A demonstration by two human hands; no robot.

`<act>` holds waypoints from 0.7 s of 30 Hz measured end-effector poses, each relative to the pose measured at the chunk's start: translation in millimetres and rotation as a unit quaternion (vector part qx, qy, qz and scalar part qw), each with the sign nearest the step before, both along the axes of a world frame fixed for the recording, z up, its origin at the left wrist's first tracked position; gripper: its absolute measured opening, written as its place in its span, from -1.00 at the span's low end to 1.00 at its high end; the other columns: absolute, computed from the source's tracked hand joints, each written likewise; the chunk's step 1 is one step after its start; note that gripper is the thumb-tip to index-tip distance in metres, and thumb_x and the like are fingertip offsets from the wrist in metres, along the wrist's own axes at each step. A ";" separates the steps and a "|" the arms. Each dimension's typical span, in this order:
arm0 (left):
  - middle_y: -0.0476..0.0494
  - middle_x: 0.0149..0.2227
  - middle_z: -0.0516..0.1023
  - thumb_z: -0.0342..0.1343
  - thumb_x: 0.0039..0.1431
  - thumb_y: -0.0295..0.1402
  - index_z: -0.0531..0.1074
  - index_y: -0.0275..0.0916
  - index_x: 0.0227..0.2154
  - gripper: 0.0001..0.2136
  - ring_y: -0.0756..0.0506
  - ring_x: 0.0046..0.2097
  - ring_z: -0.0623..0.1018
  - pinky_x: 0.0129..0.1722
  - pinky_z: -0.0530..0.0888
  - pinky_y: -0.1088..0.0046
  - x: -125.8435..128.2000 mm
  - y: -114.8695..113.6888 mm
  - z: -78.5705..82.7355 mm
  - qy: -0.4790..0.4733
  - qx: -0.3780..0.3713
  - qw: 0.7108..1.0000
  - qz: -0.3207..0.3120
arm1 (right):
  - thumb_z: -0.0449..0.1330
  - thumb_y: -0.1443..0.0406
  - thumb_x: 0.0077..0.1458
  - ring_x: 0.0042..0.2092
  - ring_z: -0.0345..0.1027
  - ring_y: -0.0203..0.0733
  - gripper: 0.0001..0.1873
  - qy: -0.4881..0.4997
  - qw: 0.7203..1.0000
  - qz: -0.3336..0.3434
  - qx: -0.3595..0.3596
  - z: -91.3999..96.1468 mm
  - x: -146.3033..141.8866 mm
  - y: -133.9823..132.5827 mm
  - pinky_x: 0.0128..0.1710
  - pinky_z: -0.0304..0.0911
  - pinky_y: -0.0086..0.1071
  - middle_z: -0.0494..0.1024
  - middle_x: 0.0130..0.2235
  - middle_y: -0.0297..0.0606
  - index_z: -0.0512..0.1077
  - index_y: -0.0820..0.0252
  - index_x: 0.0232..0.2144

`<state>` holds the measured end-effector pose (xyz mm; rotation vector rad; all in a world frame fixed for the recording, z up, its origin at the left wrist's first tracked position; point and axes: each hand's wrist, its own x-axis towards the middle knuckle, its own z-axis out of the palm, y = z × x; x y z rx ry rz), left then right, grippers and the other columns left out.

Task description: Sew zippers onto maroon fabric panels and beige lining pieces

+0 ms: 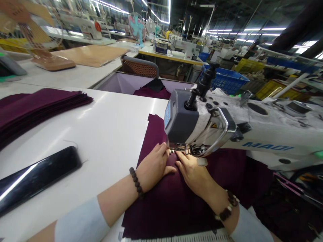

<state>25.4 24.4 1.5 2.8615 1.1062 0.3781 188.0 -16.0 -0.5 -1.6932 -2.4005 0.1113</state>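
A dark maroon fabric piece (174, 208) lies spread under the head of a white and grey sewing machine (184, 117). My left hand (155, 164) rests flat on the cloth left of the presser foot (172, 151), its thumb stretched out to the right. On the other side of the foot, my right hand (193, 171) presses the same cloth with extended fingers, some tips hidden by the machine head. Both hands touch the fabric without gripping it. The needle itself cannot be made out.
A stack of maroon fabric pieces (37, 111) and a glossy black phone-like slab (40, 178) lie on the white table (111, 124) at left. Behind stand an orange fan (37, 37), a chair (140, 67) and a blue crate (227, 80). More maroon cloth (152, 90) sits beyond the table edge.
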 end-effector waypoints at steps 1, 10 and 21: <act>-0.48 -0.07 0.40 0.13 -0.02 -0.05 0.32 -0.59 -0.10 -0.38 -0.30 0.05 0.34 0.10 0.26 0.18 -0.2 0.2 -0.5 0.000 -0.002 1.000 0.000 | -0.10 0.31 0.22 -0.10 0.31 -0.06 -0.69 0.007 1.000 -0.002 -0.001 0.1 0.2 0.3 -0.02 0.14 -0.03 0.45 -0.11 -0.10 0.31 0.22 -0.05; -0.50 0.03 0.32 0.15 -0.02 -0.07 0.24 -0.57 -0.01 -0.34 -0.31 0.12 0.28 0.14 0.22 0.17 -1.6 -2.0 0.4 0.006 -0.038 0.999 0.001 | -0.07 0.29 0.22 -0.05 0.29 -0.08 -0.70 0.028 0.999 -0.010 -0.017 -0.2 2.0 0.0 0.03 0.12 -0.05 0.43 -0.06 -0.11 0.33 0.21 -0.05; -0.47 0.20 0.07 -0.07 -0.05 0.20 0.13 -0.36 0.15 -0.17 -0.45 0.20 0.09 0.07 0.12 -0.19 -44.8 -52.9 8.6 0.085 -0.132 0.987 -0.041 | -0.01 0.34 0.15 0.07 0.24 -0.12 -0.55 -0.010 0.987 0.114 0.110 19.0 33.3 -32.9 0.08 0.16 -0.17 0.38 0.03 -0.15 0.16 0.24 0.11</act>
